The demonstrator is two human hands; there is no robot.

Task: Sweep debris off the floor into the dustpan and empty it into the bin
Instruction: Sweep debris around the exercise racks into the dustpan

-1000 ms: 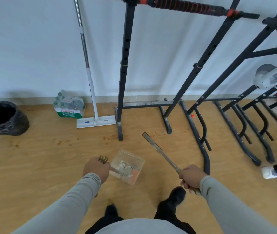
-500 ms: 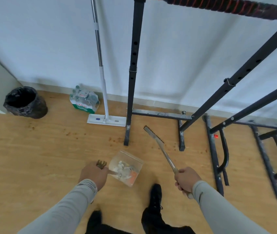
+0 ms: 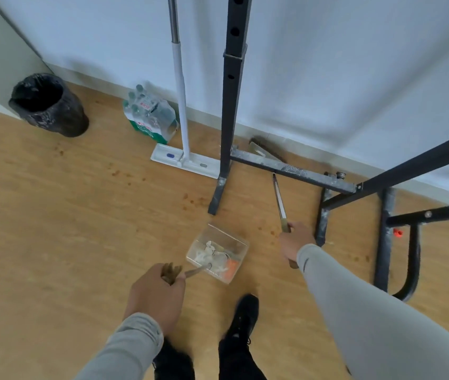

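My left hand (image 3: 157,294) grips the handle of a clear plastic dustpan (image 3: 219,238), held low over the wooden floor in front of me. White scraps and an orange piece (image 3: 230,270) lie inside it. My right hand (image 3: 294,242) grips a thin broom handle (image 3: 279,198) that points away toward the black rack base; the broom's head is hidden. A bin (image 3: 49,105) lined with a black bag stands at the far left against the wall. Small brown specks of debris (image 3: 190,200) dot the floor near the rack foot.
A white flat mop (image 3: 183,157) leans against the wall beside a shrink-wrapped pack of water bottles (image 3: 149,116). Black steel rack posts and floor bars (image 3: 294,170) fill the middle and right. My black shoe (image 3: 243,315) is below the dustpan.
The view has swung left and closer to the wall; the bin now sits nearer. The broom handle has turned from slanting left to nearly straight ahead. Both hands keep their holds.
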